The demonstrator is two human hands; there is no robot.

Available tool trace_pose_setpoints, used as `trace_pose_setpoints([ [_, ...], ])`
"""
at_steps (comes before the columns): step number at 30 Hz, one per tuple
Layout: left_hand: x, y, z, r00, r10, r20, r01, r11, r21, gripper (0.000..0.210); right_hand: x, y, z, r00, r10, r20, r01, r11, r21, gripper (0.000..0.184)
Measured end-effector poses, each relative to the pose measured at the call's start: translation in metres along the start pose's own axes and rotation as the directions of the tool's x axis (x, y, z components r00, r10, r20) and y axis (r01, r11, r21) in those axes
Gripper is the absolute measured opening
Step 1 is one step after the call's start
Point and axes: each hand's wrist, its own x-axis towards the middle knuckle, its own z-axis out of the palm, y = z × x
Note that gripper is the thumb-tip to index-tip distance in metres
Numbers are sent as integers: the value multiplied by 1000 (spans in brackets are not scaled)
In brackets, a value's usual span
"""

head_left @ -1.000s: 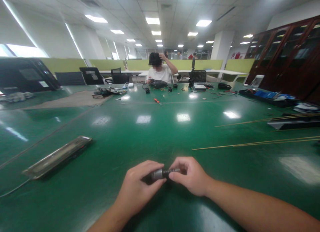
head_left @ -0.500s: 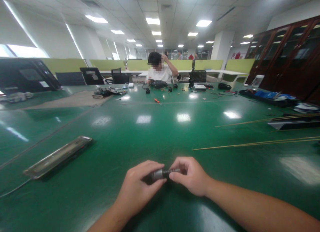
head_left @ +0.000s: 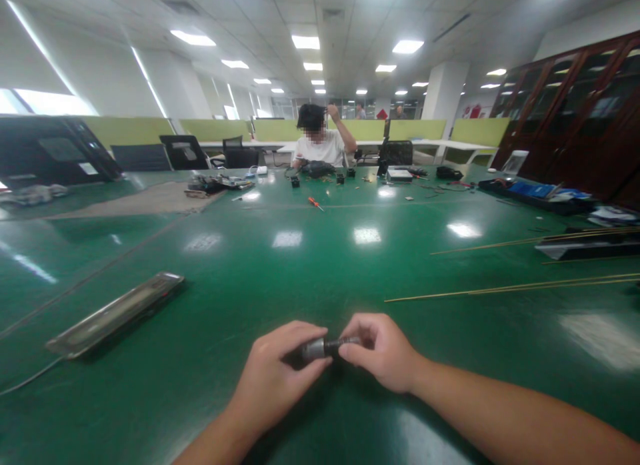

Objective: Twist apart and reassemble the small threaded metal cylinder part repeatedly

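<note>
Fingers (head_left: 303,332) of left hand (head_left: 270,368) and right hand (head_left: 387,355), curled inward, narrowly parted, hold a gray-black cylinder (head_left: 316,348).

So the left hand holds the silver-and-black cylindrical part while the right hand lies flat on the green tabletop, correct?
One fix: the right hand isn't flat on the green tabletop; the head view shows it pinching the dark end of the silver-and-black cylindrical part. The left hand does hold that part.

green table (head_left: 310,271), grey and black tube (head_left: 315,348), red-orange screwdriver (head_left: 313,202), yellow sticks (head_left: 435,295), white shirt (head_left: 325,151), yellowy-green low walls (head_left: 420,129), dark reddish-brown cupboard (head_left: 575,111), black chairs (head_left: 241,159)
</note>
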Motion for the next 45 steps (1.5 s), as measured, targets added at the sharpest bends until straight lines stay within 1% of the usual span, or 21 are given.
trace_pose_setpoints([
  [19,1,-1,-1,1000,3,-10,-3,1000,17,24,0,1,0,1000,4,-17,-4,1000,19,14],
  [25,1,0,-3,1000,2,-10,-2,1000,9,21,0,2,0,1000,12,-22,-11,999,33,13],
  [35,2,-4,-1,1000,8,-15,-8,1000,24,24,0,1,1,999,11,-30,-10,999,32,12],
  [40,1,-3,-2,1000,8,-21,-7,1000,23,25,-1,-1,2,999,0,-50,1,1000,19,16],
  [45,1,-2,-3,1000,1,-4,-1,1000,18,25,-1,-3,2,998,10,-62,-10,1000,7,18],
])
